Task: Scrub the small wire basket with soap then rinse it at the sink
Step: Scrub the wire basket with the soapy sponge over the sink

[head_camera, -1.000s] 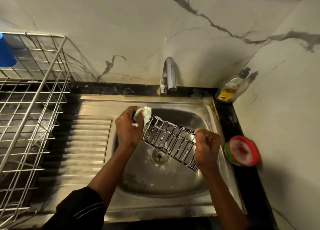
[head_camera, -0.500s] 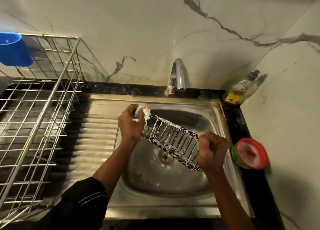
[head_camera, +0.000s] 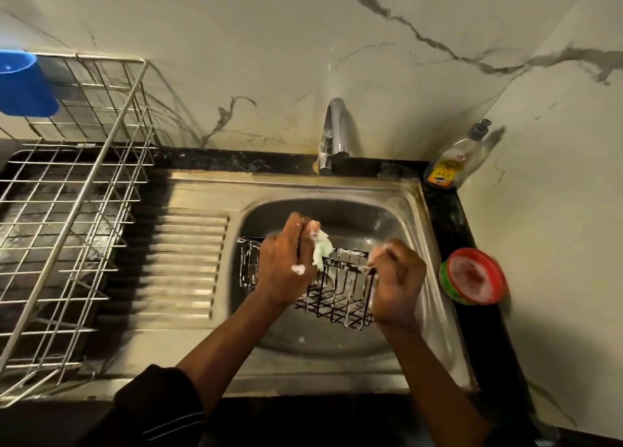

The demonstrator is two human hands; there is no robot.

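Steel sink (head_camera: 303,183) below marble wall, light dim. Wire basket (head_camera: 337,301) was held over bowl, long axis left–right, suds on wires. Right hand (head_camera: 397,284) was clenched round its right end. Left hand (head_camera: 286,264) gripped pale green scrub cloth (head_camera: 322,249) against back rim near middle; basket's left end stuck out unheld. Tap (head_camera: 333,133) stood behind, well apart, no water seen. Judged: scrubbing stage, rinse not begun; basket must go back toward tap, right hand carrying. Red soap tub (head_camera: 475,279) just right of sink.

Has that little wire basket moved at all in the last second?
Yes. The wire basket has swung from slanting to level, and its left end now reaches closer to the ribbed drainboard.
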